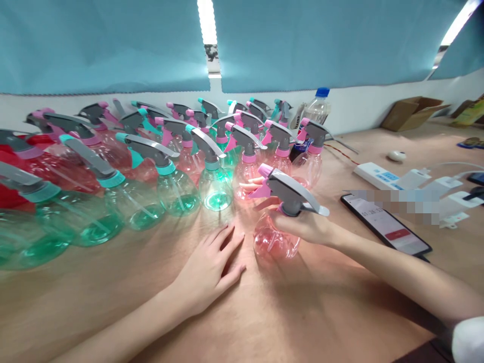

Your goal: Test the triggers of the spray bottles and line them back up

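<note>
The right hand (310,227) gripped a pink spray bottle (275,243) (likely light, slick, squeezable plastic, best held below its collar); the left hand (204,269) lay open, fingers spread.

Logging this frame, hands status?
Right hand gripping pink spray bottle near neck. Left hand palm-down on table, holding nothing. Rows of spray bottles close ahead.

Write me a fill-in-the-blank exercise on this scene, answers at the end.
1. The right hand holds a spray bottle whose trigger is ____.
2. The left hand lies palm ____ on the table.
3. The cap on the tall clear bottle is ____.
4. The phone lies to the ____ of the held bottle.

Answers: pink; down; blue; right.
</note>
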A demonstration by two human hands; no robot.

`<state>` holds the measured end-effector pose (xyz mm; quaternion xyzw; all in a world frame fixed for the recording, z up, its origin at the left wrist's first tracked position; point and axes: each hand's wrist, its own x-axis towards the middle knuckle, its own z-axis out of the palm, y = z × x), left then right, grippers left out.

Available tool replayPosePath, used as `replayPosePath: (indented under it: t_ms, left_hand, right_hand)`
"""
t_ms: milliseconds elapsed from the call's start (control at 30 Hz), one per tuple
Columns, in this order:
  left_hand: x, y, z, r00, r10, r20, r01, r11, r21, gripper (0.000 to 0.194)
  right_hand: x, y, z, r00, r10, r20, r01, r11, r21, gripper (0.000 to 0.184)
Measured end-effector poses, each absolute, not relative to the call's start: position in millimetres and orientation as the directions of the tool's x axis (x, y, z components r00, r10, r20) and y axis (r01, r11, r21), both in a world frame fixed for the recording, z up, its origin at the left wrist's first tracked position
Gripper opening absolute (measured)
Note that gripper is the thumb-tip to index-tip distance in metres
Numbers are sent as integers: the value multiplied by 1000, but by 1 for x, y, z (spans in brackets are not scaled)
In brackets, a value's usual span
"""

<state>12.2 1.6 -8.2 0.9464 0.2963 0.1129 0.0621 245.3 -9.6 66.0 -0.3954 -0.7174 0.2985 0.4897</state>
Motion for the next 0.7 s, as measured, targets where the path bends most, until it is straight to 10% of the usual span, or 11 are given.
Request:
replayPosePath:
  t_ms: [700]
  left_hand:
    - [12,3,-8,794,580,183,543,-812,213,52]
  right_hand:
    - [246,-11,67,-173,887,427,364,461,-809,35]
